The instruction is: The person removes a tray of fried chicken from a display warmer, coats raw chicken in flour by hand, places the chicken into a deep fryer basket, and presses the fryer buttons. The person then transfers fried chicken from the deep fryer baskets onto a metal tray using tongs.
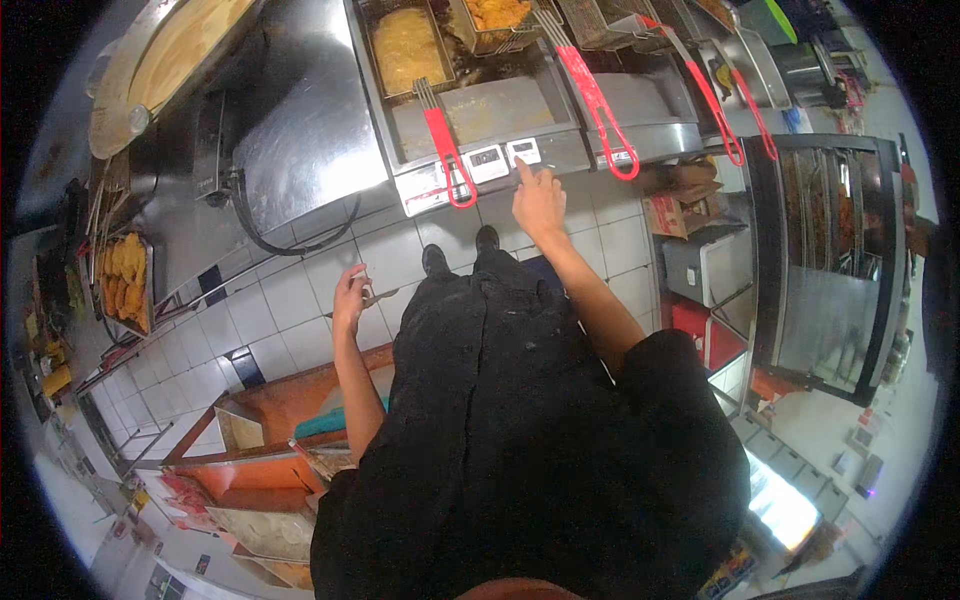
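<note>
My right hand [541, 201] reaches to the front of a deep fryer [480, 112], its index finger extended onto a small white digital timer [523, 152]. A second white timer [486, 163] is mounted just left of it. Beside that hangs the red-coated handle [447, 161] of a fry basket [411, 52], which sits in bubbling oil. My left hand [351, 296] hovers over the tiled floor, fingers bent. A thin dark shape [381, 297] shows by its fingers; whether the hand holds it cannot be told.
Another basket [499, 19] holds fried pieces, and more red handles [600, 112] jut forward. At left are a steel counter [300, 112], a black cable [277, 244] and a tray of fried food [124, 281]. A glass-fronted cabinet [832, 315] stands right; an orange breading station [262, 412] lies behind left.
</note>
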Demonstrator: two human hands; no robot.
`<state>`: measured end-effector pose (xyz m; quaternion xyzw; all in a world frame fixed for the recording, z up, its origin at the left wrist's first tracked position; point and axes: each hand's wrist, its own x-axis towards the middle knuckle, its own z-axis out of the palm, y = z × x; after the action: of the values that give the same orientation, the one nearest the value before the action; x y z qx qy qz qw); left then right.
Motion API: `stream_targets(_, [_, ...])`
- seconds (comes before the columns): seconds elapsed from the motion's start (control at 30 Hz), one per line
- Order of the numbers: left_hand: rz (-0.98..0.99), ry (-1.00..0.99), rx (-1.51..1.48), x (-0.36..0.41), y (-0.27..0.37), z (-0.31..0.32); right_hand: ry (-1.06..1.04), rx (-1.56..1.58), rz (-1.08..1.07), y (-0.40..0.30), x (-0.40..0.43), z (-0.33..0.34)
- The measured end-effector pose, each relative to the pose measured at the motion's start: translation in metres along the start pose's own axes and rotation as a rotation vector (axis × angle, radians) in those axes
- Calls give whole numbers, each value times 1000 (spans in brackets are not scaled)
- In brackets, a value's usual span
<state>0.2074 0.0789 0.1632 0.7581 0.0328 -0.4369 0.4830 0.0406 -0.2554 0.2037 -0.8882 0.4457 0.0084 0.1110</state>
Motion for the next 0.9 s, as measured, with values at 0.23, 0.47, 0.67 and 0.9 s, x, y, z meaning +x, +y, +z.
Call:
stream_targets(0.23, [9,-32,-2,6,-8,1,-69,-37,7,-4,6,-5])
stream_targets(0.47, [-30,12,-65,-6,-5,-3,172,464,-156,-11,-20,-47])
stream_targets(0.67, [-9,31,-111,-13,8,-9,-271,829,-320,-44,-32,-149])
stream_targets(0.9, [58,60,-166,-2,42,-27,659,217,-342,-14,61,-191])
